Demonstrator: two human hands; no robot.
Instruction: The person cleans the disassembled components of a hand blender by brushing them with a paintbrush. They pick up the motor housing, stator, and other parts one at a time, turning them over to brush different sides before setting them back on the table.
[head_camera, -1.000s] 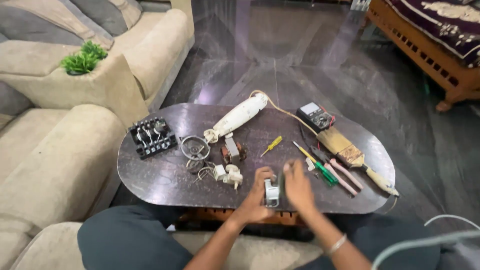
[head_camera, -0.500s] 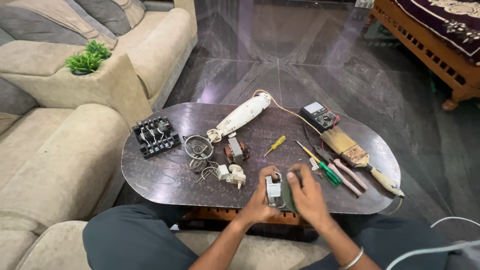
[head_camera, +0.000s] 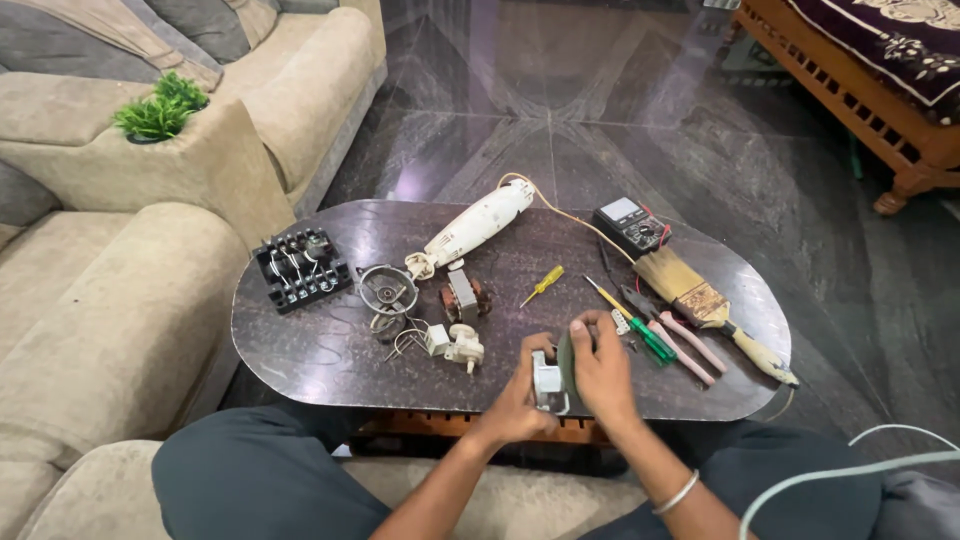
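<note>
Head view, small grey part (head_camera: 548, 385) between left hand (head_camera: 522, 400), right hand (head_camera: 603, 368) grip

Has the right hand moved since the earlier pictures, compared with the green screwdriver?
Yes. The right hand closed leftward onto the small part, away from the green screwdriver.

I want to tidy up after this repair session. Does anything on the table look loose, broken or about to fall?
The brush lies with its handle tip past the table edge, so it could slip. A small motor sits bare among loose wired parts. Both hands grip a small white part.
</note>
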